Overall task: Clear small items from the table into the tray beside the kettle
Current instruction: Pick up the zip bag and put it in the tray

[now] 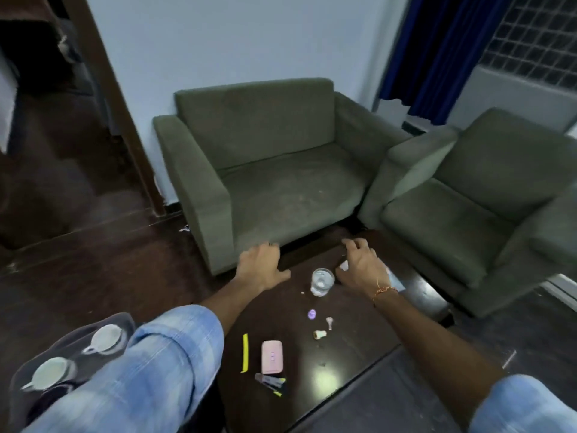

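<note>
A dark low table (352, 364) carries small items: a glass of water (322, 281), a purple cap (312, 314), a small key-like piece (329, 322), a cream stopper (319, 334), a yellow strip (245, 353), a pink case (272, 356) and dark cards (271, 382). My left hand (260, 265) hovers over the table's far left corner, fingers apart and holding nothing. My right hand (362, 265) reaches past the glass, fingers spread over a small white object (343, 265). A grey tray (64, 345) with two white cups sits at lower left; no kettle is visible.
Two green armchairs (274, 170) (477, 198) stand right behind the table. Dark floor spreads to the left toward a doorway with a wooden frame (109, 98). A blue curtain (437, 51) hangs at the upper right.
</note>
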Action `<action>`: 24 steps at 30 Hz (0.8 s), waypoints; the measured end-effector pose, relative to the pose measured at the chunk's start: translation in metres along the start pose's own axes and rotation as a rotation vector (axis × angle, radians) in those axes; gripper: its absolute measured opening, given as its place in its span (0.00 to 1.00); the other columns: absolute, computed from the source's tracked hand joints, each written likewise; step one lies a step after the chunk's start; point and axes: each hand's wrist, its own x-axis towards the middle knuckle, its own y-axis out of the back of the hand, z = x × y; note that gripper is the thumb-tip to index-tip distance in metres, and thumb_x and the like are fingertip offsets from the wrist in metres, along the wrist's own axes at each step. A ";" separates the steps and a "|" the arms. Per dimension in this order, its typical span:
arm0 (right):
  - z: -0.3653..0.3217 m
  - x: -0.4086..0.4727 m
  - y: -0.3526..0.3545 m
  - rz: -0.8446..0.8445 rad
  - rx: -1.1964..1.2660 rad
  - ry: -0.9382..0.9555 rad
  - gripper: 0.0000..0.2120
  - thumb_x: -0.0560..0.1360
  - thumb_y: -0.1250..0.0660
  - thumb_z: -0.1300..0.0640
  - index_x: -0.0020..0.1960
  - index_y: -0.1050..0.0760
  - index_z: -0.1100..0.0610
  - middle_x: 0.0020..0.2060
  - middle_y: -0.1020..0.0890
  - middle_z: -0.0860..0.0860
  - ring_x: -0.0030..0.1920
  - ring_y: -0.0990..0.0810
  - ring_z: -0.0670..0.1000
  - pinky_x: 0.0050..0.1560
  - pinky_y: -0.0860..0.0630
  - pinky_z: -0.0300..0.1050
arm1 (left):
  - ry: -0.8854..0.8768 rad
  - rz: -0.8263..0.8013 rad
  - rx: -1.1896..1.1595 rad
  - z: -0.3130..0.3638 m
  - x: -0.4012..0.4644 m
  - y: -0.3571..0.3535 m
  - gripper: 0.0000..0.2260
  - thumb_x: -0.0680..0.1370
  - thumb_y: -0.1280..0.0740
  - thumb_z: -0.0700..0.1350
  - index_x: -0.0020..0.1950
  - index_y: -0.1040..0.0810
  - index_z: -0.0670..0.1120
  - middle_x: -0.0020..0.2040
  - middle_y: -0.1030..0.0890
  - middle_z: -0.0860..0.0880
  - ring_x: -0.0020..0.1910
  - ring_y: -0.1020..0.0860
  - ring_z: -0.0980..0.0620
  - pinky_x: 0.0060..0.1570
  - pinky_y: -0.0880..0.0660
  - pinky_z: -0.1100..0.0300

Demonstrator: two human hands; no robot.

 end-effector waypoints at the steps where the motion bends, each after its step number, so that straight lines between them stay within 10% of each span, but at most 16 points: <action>1: 0.027 -0.004 0.010 0.007 0.013 -0.009 0.34 0.71 0.31 0.52 0.73 0.39 0.56 0.67 0.33 0.56 0.63 0.28 0.62 0.59 0.25 0.55 | -0.011 -0.004 -0.004 0.025 0.005 -0.002 0.25 0.70 0.31 0.63 0.58 0.24 0.46 0.57 0.22 0.45 0.57 0.21 0.43 0.50 0.25 0.50; 11: 0.205 -0.020 0.076 0.042 0.075 -0.139 0.33 0.72 0.33 0.57 0.74 0.40 0.57 0.68 0.33 0.56 0.64 0.28 0.60 0.63 0.27 0.52 | -0.172 -0.035 -0.081 0.218 0.040 -0.030 0.25 0.68 0.31 0.63 0.56 0.25 0.47 0.55 0.24 0.46 0.56 0.23 0.44 0.49 0.26 0.51; 24: 0.265 0.045 0.056 -0.113 0.147 -0.263 0.36 0.71 0.31 0.50 0.75 0.41 0.56 0.67 0.30 0.59 0.65 0.28 0.61 0.64 0.28 0.53 | -0.251 -0.171 -0.165 0.263 0.128 -0.066 0.25 0.70 0.31 0.60 0.61 0.25 0.48 0.60 0.25 0.48 0.58 0.22 0.45 0.54 0.24 0.51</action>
